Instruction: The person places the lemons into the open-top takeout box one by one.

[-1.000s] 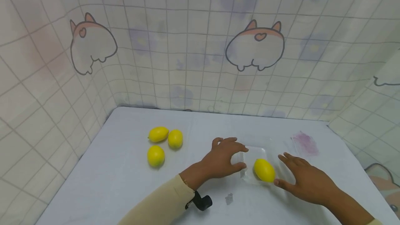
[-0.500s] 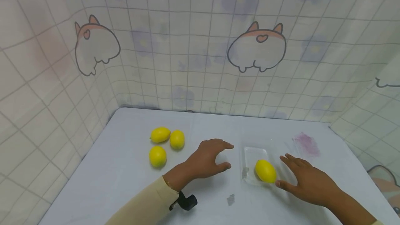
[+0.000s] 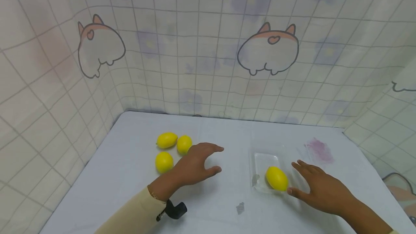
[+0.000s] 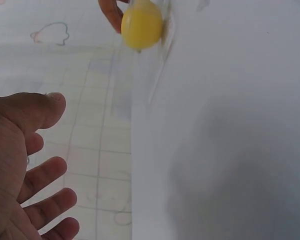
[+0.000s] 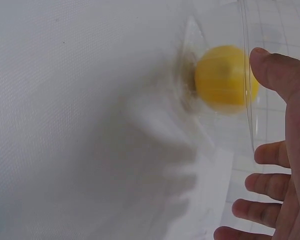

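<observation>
Three lemons (image 3: pixel 167 140) on the tabletop (image 3: pixel 97 176) near the left hand (image 3: pixel 191 166), a fourth lemon (image 3: pixel 277 178) inside the clear box (image 3: pixel 265 159) beside the right hand (image 3: pixel 320 191). Wide, empty grip, both sides. Probably best: steady the box, pinch one lemon around its middle, lower gently.

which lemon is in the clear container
The lemon beside the right hand: it sits inside the clear container, while the other three lemons lie on the white table.

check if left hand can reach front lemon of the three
Probably yes: the left hand is empty and no object shows between it and the front lemon, though it would likely need to draw back.
</observation>
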### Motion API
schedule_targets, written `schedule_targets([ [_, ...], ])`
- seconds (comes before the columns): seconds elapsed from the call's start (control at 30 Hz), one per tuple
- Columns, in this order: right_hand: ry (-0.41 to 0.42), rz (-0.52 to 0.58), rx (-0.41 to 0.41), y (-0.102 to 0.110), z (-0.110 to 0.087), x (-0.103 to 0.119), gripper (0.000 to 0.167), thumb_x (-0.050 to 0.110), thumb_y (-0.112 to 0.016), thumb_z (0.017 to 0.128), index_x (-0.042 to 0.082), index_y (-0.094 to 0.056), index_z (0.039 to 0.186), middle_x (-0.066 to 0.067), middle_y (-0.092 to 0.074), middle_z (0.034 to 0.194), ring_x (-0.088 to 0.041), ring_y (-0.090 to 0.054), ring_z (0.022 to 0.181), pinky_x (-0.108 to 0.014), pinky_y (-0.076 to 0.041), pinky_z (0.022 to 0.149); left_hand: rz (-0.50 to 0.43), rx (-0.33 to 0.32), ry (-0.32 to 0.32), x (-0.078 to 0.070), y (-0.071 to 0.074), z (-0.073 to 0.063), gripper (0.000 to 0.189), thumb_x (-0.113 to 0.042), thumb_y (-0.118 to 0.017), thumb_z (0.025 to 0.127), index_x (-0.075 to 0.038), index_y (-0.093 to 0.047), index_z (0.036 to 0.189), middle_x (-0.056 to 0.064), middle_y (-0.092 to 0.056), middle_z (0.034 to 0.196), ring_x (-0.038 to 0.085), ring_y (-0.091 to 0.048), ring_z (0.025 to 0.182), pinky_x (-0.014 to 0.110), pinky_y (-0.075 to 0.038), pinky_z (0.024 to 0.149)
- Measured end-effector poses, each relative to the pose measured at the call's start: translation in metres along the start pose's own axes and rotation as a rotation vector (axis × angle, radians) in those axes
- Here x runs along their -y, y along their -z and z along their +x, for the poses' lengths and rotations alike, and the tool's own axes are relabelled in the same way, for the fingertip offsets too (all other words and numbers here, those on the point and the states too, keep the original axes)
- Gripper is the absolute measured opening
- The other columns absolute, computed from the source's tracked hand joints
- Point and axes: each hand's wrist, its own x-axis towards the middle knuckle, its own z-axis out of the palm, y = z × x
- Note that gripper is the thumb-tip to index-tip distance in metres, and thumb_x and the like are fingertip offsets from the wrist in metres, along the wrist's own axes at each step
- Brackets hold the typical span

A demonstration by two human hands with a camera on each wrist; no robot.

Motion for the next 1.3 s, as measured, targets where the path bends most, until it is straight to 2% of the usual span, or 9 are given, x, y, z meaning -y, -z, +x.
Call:
schedule_targets([
  [0.23,0.003,-0.002,-0.006,-0.001,0.000,-0.002,0.100,0.082,-0.054,0.085,0.008,-0.049,0.151,-0.022,-0.046,0.153,-0.048,-0.049,0.132,-0.068,-0.053,0.083,-0.020,-0.049,0.046,0.012,0.012,-0.017,0.059,-0.034,-0.078,0.092,-0.024,-0.056,0.146,-0.008,-0.055,0.147,0.017,-0.044,0.140,0.042,-0.037,0.116],
  [0.43,0.009,-0.013,-0.002,0.000,0.000,-0.003,0.100,0.082,-0.054,0.084,0.009,-0.050,0.151,-0.023,-0.046,0.152,-0.048,-0.049,0.130,-0.068,-0.054,0.080,-0.007,-0.086,0.091,0.026,0.017,-0.031,0.059,-0.032,-0.081,0.090,-0.023,-0.058,0.144,-0.008,-0.056,0.145,0.017,-0.046,0.138,0.044,-0.037,0.115],
  [0.7,0.000,-0.006,0.004,-0.001,-0.001,0.000,0.100,0.082,-0.055,0.084,0.009,-0.050,0.151,-0.022,-0.046,0.153,-0.047,-0.049,0.131,-0.068,-0.054,0.082,-0.008,-0.122,0.150,0.041,0.026,-0.048,0.061,-0.031,-0.084,0.088,-0.023,-0.059,0.143,-0.006,-0.057,0.144,0.019,-0.050,0.135,0.046,-0.041,0.113],
  [0.93,0.011,-0.017,0.003,0.001,0.000,0.000,0.099,0.081,-0.056,0.085,0.008,-0.048,0.152,-0.023,-0.045,0.153,-0.049,-0.049,0.130,-0.067,-0.054,0.079,-0.002,-0.153,0.192,0.052,0.036,-0.060,0.059,-0.027,-0.084,0.087,-0.018,-0.061,0.141,0.000,-0.058,0.143,0.025,-0.049,0.137,0.051,-0.040,0.113],
  [1.3,0.011,-0.012,0.001,0.000,-0.001,-0.001,0.098,0.080,-0.057,0.086,0.008,-0.048,0.152,-0.023,-0.044,0.153,-0.049,-0.049,0.131,-0.067,-0.054,0.080,0.010,-0.184,0.233,0.067,0.046,-0.073,0.063,-0.024,-0.084,0.087,-0.013,-0.058,0.143,0.005,-0.057,0.146,0.031,-0.048,0.136,0.056,-0.037,0.114],
])
